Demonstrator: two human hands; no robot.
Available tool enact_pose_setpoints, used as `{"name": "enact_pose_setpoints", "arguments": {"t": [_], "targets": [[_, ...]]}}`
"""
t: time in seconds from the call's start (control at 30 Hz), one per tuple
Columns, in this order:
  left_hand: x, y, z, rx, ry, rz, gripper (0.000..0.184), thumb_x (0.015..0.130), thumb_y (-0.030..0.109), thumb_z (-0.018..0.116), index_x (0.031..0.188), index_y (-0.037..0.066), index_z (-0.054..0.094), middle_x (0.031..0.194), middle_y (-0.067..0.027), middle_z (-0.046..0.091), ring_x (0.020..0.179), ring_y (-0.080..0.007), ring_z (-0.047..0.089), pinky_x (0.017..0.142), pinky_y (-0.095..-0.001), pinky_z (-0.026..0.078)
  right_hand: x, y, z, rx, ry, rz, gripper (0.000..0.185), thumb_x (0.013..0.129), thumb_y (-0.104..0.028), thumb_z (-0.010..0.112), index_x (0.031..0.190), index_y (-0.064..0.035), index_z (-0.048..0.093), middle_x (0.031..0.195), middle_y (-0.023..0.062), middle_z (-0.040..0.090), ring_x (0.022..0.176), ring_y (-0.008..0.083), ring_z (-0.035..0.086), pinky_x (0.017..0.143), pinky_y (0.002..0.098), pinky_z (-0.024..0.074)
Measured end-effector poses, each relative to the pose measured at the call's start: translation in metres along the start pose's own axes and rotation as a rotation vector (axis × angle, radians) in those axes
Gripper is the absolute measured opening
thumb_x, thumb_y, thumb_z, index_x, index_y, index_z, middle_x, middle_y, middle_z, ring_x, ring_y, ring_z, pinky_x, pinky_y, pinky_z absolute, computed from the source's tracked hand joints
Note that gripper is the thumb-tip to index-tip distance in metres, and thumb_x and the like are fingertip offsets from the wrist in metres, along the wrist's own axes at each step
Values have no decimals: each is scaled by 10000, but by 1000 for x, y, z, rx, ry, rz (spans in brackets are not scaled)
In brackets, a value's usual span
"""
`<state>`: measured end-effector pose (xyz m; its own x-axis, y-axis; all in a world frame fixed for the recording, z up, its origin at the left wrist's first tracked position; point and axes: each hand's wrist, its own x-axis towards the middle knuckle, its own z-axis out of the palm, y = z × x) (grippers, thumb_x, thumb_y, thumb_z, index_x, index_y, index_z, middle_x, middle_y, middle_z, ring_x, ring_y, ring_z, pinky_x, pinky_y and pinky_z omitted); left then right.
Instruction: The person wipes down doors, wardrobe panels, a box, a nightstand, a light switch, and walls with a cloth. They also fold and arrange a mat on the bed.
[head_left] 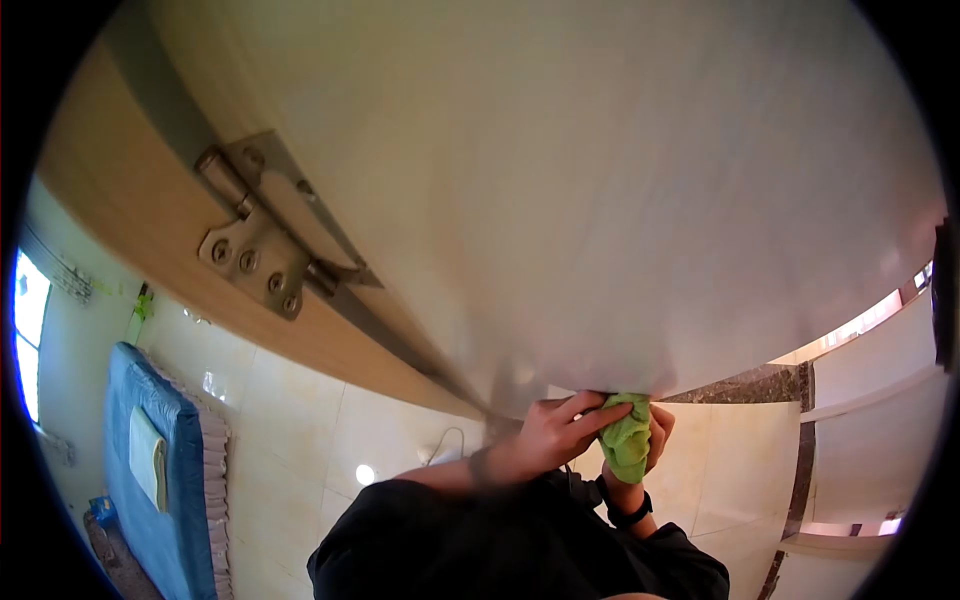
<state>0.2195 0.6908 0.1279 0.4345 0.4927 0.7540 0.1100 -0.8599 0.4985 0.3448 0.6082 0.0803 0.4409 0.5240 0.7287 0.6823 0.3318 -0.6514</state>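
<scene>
Both hands [548, 437] [658, 432] clasp a crumpled green cloth [626, 448]

green cloth [627, 440], blue bed [155, 470], black sleeves [420, 530]

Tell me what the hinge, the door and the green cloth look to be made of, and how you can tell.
Hinge: metal, probably steel with a satin finish, from its grey sheen and recessed screw heads.
Door: smooth, pale, semi-gloss, with soft blurred reflections; laminate or painted wood, I can't say which.
Green cloth: soft matte fabric, bunched in folds, possibly microfibre.
</scene>
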Motion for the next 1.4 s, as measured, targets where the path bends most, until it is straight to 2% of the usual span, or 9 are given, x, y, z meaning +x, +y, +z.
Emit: {"name": "enact_pose_setpoints", "arguments": {"t": [0.37,0.47,0.57,0.7,0.87,1.0,1.27,1.37,1.4], "targets": [[-4,4,-4,-5,-48,-14,524,648,-11,717,1154,121,687,930,-22,622,685,-184,655,568,-297,545,-2,1,-11,-59,-89,-5,444,747,-37,777,1162,-16,619,1123,160,554,988,291,577,829,370,494],[12,5,-17,-18,-39,35,529,643,-11,716,1158,109,683,919,-20,616,675,-174,649,559,-290,539,12,-16,-2,-43,-23,13,273,806,-79,716,1043,17,621,1060,153,561,920,268,572,780,354,484],[26,9,-30,-29,-5,74,544,634,-12,717,1165,104,679,909,-18,611,668,-165,643,554,-281,533,34,-37,-2,-52,-9,-36,267,807,-79,704,1040,21,618,1047,151,561,911,259,565,770,354,480],[25,12,-32,-5,32,37,560,627,-20,714,1172,104,677,917,-21,610,668,-165,641,556,-276,533,46,-48,-9,-93,-103,-59,317,797,-89,722,1077,21,622,1032,147,560,913,267,561,766,358,480],[9,6,-33,14,40,17,588,611,-51,706,1176,106,678,942,-34,623,667,-177,645,567,-285,543,36,-44,-9,-62,-182,-40,452,723,-26,783,1140,18,613,1036,152,559,949,283,556,789,349,478],[10,9,-15,-12,77,-22,602,601,-72,702,1173,113,683,948,-33,627,669,-190,651,572,-298,551,34,-32,-20,-67,-209,-25,442,735,-32,779,1145,22,622,1072,153,537,968,274,550,809,345,471],[-21,19,-6,78,103,-270,541,666,-47,708,1156,181,687,932,-18,608,686,-215,644,554,-316,532,14,-16,-7,25,-250,32,362,805,-12,704,1156,23,622,1090,130,557,1009,285,570,839,358,483],[-61,7,3,155,22,-477,417,720,9,701,1096,189,715,971,-12,618,803,-226,656,669,-331,549,-14,-4,12,71,-328,24,315,825,8,655,1136,32,614,1110,149,573,1027,321,586,870,391,486],[-75,5,-1,131,-63,-593,362,792,88,668,1133,206,690,958,-31,615,809,-258,650,670,-367,537,-29,3,15,63,-392,37,308,825,12,644,1130,34,611,1102,155,575,1024,326,588,870,390,486]]}}
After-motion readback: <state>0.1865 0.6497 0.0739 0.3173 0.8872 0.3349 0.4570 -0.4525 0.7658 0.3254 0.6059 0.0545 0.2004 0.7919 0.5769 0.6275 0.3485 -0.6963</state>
